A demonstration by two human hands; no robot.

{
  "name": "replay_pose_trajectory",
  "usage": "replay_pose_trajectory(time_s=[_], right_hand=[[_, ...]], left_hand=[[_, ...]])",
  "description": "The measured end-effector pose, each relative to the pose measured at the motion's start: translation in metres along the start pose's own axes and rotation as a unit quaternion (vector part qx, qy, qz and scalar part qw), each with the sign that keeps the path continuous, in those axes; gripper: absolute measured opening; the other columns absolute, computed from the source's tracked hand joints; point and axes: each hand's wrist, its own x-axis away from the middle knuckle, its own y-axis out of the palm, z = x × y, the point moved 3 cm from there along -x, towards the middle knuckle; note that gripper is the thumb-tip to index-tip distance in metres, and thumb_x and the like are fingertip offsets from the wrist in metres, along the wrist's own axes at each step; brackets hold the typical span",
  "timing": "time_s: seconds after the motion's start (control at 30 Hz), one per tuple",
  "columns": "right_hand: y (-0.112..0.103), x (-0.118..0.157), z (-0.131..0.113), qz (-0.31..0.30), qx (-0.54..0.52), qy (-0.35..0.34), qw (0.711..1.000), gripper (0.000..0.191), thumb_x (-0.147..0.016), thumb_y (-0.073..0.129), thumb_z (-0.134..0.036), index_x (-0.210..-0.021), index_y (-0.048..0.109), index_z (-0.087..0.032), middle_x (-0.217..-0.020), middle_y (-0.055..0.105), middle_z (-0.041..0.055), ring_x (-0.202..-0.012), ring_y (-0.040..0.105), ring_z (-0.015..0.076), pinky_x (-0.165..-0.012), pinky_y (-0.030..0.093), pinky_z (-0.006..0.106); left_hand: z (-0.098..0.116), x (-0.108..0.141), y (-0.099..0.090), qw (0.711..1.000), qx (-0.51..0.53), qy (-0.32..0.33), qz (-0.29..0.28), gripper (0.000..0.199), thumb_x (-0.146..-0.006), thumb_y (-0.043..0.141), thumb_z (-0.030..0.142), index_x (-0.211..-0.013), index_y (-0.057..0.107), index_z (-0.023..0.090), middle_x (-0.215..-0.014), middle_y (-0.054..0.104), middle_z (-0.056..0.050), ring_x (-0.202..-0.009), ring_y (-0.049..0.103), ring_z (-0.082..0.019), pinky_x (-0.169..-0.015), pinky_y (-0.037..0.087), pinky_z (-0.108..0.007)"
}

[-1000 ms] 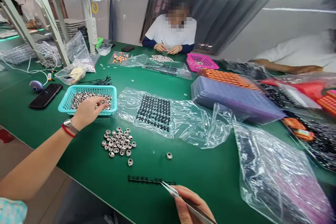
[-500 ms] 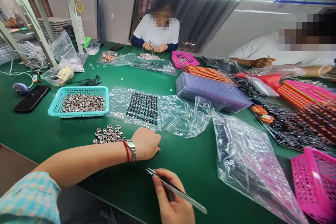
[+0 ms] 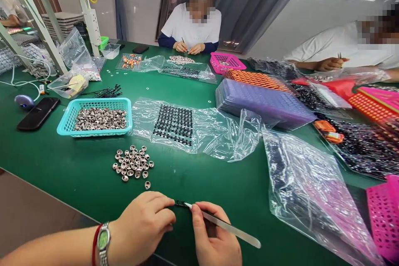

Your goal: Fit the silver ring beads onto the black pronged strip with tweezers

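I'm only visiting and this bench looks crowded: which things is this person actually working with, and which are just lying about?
In use:
left hand on the black strip
right hand holding tweezers
loose metal rings nearby

Lying about:
teal basket
phone
purple trays
pink basket

Head cam – fwd/down, close over table [image 3: 77, 183]
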Motion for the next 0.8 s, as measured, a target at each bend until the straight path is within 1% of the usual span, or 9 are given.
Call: replay_pose_trajectory(time_s=[0.03, 0.1, 0.23, 0.37, 0.57, 0.8], right_hand=[[0.000, 0.000, -0.002, 0.001, 0.008, -0.007, 1.000, 0.033, -0.099, 0.065, -0.055, -0.092, 0.070, -0.023, -0.083, 0.073, 0.0042, -0.068, 0.071, 0.0176, -0.063, 0.057, 0.026], [0.000, 0.000, -0.005, 0.006, 0.016, -0.019, 1.000, 0.032, -0.100, 0.064, -0.053, -0.092, 0.070, -0.023, -0.083, 0.072, 0.0040, -0.067, 0.071, 0.0173, -0.062, 0.057, 0.026], [-0.002, 0.001, -0.007, 0.014, 0.013, -0.029, 0.999, 0.030, -0.100, 0.064, -0.050, -0.092, 0.070, -0.022, -0.084, 0.072, 0.0042, -0.067, 0.072, 0.0171, -0.062, 0.059, 0.025], [-0.004, 0.001, -0.007, 0.006, 0.010, -0.046, 0.999, 0.024, -0.101, 0.066, -0.045, -0.093, 0.072, -0.022, -0.084, 0.073, 0.0040, -0.066, 0.072, 0.0156, -0.061, 0.059, 0.022], [-0.005, 0.000, -0.014, 0.004, -0.008, -0.094, 0.995, 0.013, -0.101, 0.068, -0.034, -0.096, 0.074, -0.024, -0.094, 0.076, 0.0041, -0.082, 0.076, 0.0166, -0.077, 0.063, 0.023], [-0.004, -0.003, -0.026, 0.009, -0.044, -0.127, 0.991, 0.009, -0.100, 0.068, -0.028, -0.095, 0.074, -0.024, -0.091, 0.076, 0.0025, -0.081, 0.077, 0.0154, -0.075, 0.064, 0.022]], left_hand=[[0.000, 0.007, 0.004, 1.000, 0.000, -0.008, 0.025, 0.014, -0.096, 0.066, 0.006, -0.095, 0.069, 0.019, -0.121, 0.081, -0.009, -0.110, 0.076, -0.025, -0.100, 0.063, -0.038], [0.001, 0.014, 0.010, 0.998, -0.003, -0.023, 0.053, 0.016, -0.095, 0.064, 0.004, -0.095, 0.067, 0.019, -0.126, 0.080, -0.010, -0.114, 0.077, -0.026, -0.102, 0.065, -0.040], [0.003, 0.014, 0.012, 0.997, 0.000, -0.024, 0.075, 0.020, -0.093, 0.060, 0.000, -0.095, 0.065, 0.019, -0.125, 0.081, -0.010, -0.113, 0.078, -0.027, -0.101, 0.067, -0.042], [0.002, 0.012, 0.011, 0.997, 0.003, -0.014, 0.081, 0.019, -0.095, 0.058, 0.000, -0.095, 0.064, 0.019, -0.120, 0.083, -0.010, -0.109, 0.080, -0.027, -0.098, 0.068, -0.040], [0.003, 0.011, 0.012, 0.997, 0.007, -0.014, 0.074, 0.021, -0.095, 0.055, -0.001, -0.095, 0.064, 0.018, -0.119, 0.083, -0.010, -0.109, 0.080, -0.026, -0.099, 0.068, -0.040], [0.002, 0.011, 0.011, 0.998, -0.002, -0.018, 0.062, 0.021, -0.096, 0.055, -0.001, -0.095, 0.065, 0.018, -0.122, 0.082, -0.010, -0.111, 0.079, -0.026, -0.101, 0.067, -0.040]])
